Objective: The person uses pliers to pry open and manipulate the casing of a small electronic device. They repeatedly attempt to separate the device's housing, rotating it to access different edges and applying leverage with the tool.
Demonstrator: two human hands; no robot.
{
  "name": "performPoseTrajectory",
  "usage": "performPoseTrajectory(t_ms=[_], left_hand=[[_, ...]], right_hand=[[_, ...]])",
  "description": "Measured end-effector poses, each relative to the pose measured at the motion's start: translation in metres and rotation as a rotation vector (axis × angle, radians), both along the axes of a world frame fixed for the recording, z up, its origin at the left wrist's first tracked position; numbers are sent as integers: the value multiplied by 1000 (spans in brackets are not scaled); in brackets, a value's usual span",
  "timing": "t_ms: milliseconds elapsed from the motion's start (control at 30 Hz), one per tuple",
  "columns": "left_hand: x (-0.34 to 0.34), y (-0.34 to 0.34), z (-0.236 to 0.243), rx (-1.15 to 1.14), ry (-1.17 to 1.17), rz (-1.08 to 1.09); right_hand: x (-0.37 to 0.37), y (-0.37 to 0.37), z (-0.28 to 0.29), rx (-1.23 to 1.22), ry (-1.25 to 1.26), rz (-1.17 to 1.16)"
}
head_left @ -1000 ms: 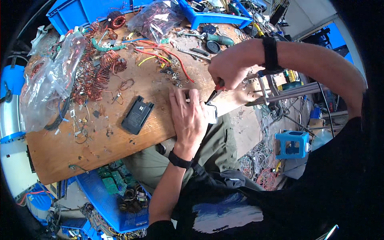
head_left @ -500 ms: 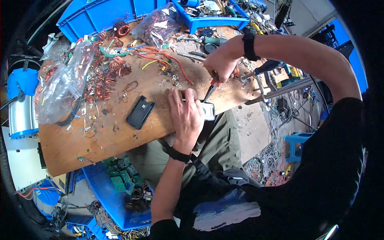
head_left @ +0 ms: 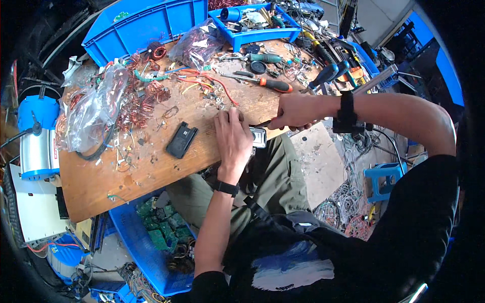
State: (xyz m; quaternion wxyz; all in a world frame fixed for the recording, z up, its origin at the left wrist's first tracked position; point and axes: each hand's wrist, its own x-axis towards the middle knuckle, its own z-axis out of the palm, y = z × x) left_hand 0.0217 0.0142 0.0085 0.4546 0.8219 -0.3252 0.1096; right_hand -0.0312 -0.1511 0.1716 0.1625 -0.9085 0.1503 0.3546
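Note:
My left hand [head_left: 232, 139] presses its closed fingers on a small white-edged device [head_left: 258, 137] at the front edge of the wooden bench [head_left: 96, 194]. My right hand [head_left: 295, 112] is wrapped round a dark, narrow tool [head_left: 258, 125] whose end meets the device beside my left fingers; the tool's handle is mostly hidden in my fist. Left of both hands lies a black rectangular plastic part [head_left: 181, 140]. Beyond my right hand an orange-and-black screwdriver [head_left: 275, 85] rests on the bench among small washers and red wires.
Blue crates [head_left: 141, 35] and a parts tray [head_left: 262, 35] stand at the back. Copper coils [head_left: 151, 91] and plastic bags [head_left: 98, 101] cover the left bench. A clamp and tools are at the right. Below are circuit boards [head_left: 159, 222], tangled cables and a blue stool [head_left: 379, 179].
My right hand and forearm have swung lower in the view, and the tool now lies flatter against the device. My left hand stays on the device. The whole view has shifted slightly.

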Motion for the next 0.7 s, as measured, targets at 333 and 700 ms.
performPoseTrajectory(t_ms=[333, 700], left_hand=[[-3, 2, -5, -11, -25, -25], [-3, -2, -1, 13, -63, 37]], right_hand=[[13, -4, -12, -157, -213, 477], [52, -25, -2, -84, 39, 525]])
